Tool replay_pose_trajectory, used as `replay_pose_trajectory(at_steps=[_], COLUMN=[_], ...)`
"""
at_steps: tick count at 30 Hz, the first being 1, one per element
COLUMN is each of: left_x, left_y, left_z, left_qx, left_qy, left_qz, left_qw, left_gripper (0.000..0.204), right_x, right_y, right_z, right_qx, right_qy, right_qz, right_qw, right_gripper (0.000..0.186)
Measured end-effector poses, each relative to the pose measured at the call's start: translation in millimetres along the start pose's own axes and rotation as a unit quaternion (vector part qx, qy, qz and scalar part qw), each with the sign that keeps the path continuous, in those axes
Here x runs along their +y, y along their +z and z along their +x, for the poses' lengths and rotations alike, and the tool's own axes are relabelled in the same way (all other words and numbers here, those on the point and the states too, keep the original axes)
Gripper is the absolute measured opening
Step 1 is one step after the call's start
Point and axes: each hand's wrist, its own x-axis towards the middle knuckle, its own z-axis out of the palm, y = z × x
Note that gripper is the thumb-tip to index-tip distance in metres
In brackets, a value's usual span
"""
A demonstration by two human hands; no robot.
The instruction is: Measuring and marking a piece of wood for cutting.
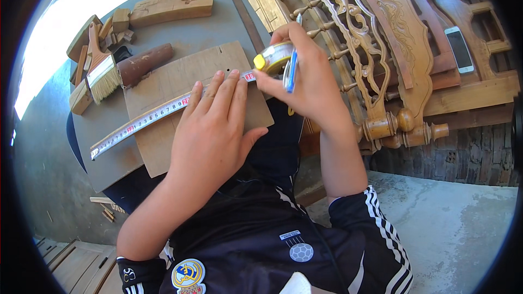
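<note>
A tape measure [275, 56] with a yellow and clear case is gripped in my right hand [313, 79], at the right end of a thin wooden board [169, 149]. The same hand also holds a blue and white pen [292, 71], its tip pointing up. From the case the white blade [150, 120] runs out slantwise to the lower left, across the board and past its left edge. My left hand [212, 120] lies flat on the board with fingers stretched, the fingertips touching the blade near the case.
On the grey work surface [103, 163] lie a bristle brush [102, 73], a brown cylinder [144, 65], wood offcuts [117, 35], a curved wooden piece [171, 8] and a flat metal strip [245, 19]. Carved wooden furniture [376, 65] stands at the right, a phone [459, 49] resting on it.
</note>
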Motion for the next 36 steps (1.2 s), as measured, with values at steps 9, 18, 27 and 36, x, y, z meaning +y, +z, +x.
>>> replay_pose_trajectory(at_steps=[9, 18, 27, 36], left_x=[-1, 1, 2, 3], left_y=[0, 2, -1, 1], left_z=[-3, -1, 2, 1], left_qx=[0.01, 0.002, -0.013, -0.006], left_qy=[-0.01, -0.007, -0.016, -0.009], left_qz=[-0.042, -0.008, -0.011, 0.008], left_qw=[0.999, 1.0, 1.0, 1.0], left_gripper=[0.072, 0.063, 0.062, 0.059], right_x=[-7, -3, -10, -1], right_y=[-3, -5, -25, -24], right_z=[-5, -4, 21, 40], right_qx=[-0.004, -0.026, -0.03, -0.141], right_qy=[0.02, 0.045, 0.05, 0.069], right_qz=[-0.012, 0.002, 0.074, 0.191], right_qw=[1.0, 0.999, 0.995, 0.969], right_gripper=[0.049, 0.045, 0.045, 0.047])
